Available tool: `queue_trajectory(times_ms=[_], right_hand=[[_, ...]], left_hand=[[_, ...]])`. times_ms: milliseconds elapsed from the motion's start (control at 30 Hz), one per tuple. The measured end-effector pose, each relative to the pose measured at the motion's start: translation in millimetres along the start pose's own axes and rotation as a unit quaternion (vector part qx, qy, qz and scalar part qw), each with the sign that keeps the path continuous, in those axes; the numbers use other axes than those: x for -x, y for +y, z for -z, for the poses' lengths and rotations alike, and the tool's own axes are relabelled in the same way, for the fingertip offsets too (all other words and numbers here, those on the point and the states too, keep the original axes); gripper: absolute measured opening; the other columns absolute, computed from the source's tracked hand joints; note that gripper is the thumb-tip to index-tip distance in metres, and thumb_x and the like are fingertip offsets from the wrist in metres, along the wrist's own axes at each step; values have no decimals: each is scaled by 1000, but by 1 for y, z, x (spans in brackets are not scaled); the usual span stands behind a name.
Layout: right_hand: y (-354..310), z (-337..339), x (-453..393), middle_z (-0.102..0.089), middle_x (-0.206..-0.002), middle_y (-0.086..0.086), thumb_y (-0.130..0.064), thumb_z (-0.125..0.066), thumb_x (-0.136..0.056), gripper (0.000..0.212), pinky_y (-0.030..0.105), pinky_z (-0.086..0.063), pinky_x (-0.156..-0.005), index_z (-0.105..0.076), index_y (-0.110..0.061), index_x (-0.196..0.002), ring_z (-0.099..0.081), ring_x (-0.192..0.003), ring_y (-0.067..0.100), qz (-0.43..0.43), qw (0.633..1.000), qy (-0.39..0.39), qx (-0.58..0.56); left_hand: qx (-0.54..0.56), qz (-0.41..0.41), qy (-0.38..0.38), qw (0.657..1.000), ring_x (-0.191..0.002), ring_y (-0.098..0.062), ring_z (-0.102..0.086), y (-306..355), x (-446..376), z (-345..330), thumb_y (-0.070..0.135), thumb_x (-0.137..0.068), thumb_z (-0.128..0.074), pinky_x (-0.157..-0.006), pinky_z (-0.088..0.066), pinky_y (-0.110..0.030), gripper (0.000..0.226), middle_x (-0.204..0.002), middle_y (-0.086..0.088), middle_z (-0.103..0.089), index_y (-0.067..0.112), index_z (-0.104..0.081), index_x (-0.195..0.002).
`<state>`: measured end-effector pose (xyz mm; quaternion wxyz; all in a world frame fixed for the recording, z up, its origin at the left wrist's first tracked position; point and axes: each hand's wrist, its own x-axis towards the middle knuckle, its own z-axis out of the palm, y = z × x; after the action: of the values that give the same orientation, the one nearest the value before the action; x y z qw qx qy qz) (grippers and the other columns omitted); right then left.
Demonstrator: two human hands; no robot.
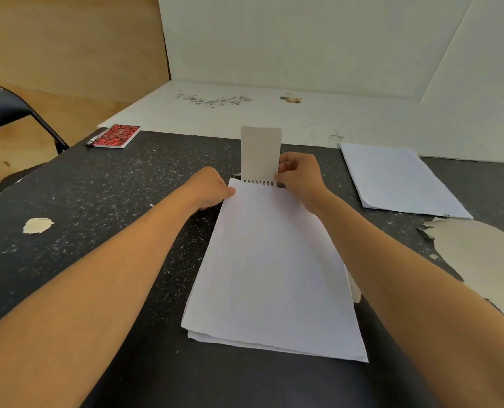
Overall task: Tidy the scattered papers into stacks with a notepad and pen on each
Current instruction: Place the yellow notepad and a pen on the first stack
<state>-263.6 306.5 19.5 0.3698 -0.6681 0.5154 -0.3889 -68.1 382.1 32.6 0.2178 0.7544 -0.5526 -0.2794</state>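
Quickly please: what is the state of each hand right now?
Left hand: closed on the far left corner of the paper stack.
Right hand: pinching the upright spiral notepad.

Left arm: bare, stretched forward.
Left hand (211, 188): knuckles up, fingers curled down, pressing.
Right arm: bare, stretched forward.
Right hand (299, 176): fingers pinched together, thumb toward the left.

black speckled table (103, 201) against pale panels

white wall (303, 39) at 12 o'clock, stained white board (274, 113) below it; plywood panel (68, 39) at 10 o'clock; black folding chair (6, 107) at 9 o'clock; peeled patches at 3 o'clock.
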Motion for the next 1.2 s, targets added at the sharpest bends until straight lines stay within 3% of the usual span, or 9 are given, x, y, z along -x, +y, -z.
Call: queue_trajectory(times_ms=[100,200,267,333,433,633,1000,1100,1200], right_hand=[[2,4,14,-73,-87,2,13,-58,-80,37,27,-59,-75,-77,-18,-85,-68,-82,20,55,997,-1,57],[8,8,27,-73,-101,0,19,-48,-76,51,1,-43,-73,-82,-17,-87,-64,-94,14,118,984,-32,132],[10,10,34,-72,-108,1,18,-46,-74,51,-5,-36,-75,-83,-16,-86,-61,-100,11,135,976,-58,158],[9,9,38,-73,-109,-1,8,-51,-79,40,1,-40,-84,-83,-16,-87,-62,-101,10,139,975,-59,164],[6,3,41,-73,-112,-6,-16,-63,-86,21,27,-46,-98,-80,-21,-99,-61,-107,10,156,971,-42,175],[11,-16,44,-66,-126,-5,-39,-69,-88,29,42,-43,-103,-75,-27,-114,-52,-123,19,212,942,-75,250],[6,-25,46,-65,-129,-3,-48,-71,-85,35,48,-42,-103,-76,-27,-112,-50,-125,20,195,943,-38,265],[12,-29,51,-65,-124,-2,-48,-70,-86,36,45,-45,-97,-76,-26,-113,-51,-120,20,207,944,-18,256],[15,-30,53,-61,-110,-1,-50,-67,-87,36,40,-43,-89,-76,-28,-113,-50,-109,20,219,935,1,279]], left_hand=[[25,14,13,999,-53,-21,-37,-1,-1,-1,27,-92,-67,-56,-35,-29,19,-65,-5,-41,12,-61,-82],[56,38,20,998,-70,-24,-48,-4,-4,0,29,-87,-72,-64,-41,-33,27,-80,-9,-57,2,-69,-92],[66,52,18,996,-74,-23,-50,-5,-6,0,28,-87,-72,-65,-41,-34,29,-85,-10,-62,0,-70,-97],[68,61,17,996,-74,-23,-50,-4,-7,0,27,-87,-73,-64,-41,-34,26,-84,-11,-62,2,-70,-94],[67,67,19,995,-70,-22,-49,-3,-6,0,27,-86,-73,-62,-40,-32,24,-79,-10,-60,4,-69,-88],[63,67,45,995,-59,-20,-43,2,-5,-3,22,-86,-72,-52,-35,-28,21,-69,-8,-55,8,-63,-74],[-15,43,37,998,-64,-22,-52,2,-12,1,30,-85,-72,-55,-40,-29,25,-73,-8,-62,7,-65,-76],[-118,-18,104,987,-61,-25,-54,11,-15,9,42,-80,-63,-56,-40,-28,37,-63,-4,-56,10,-54,-63],[-126,-92,177,972,-76,-22,-64,24,-24,6,41,-86,-62,-70,-52,-35,30,-77,0,-68,13,-70,-78]])
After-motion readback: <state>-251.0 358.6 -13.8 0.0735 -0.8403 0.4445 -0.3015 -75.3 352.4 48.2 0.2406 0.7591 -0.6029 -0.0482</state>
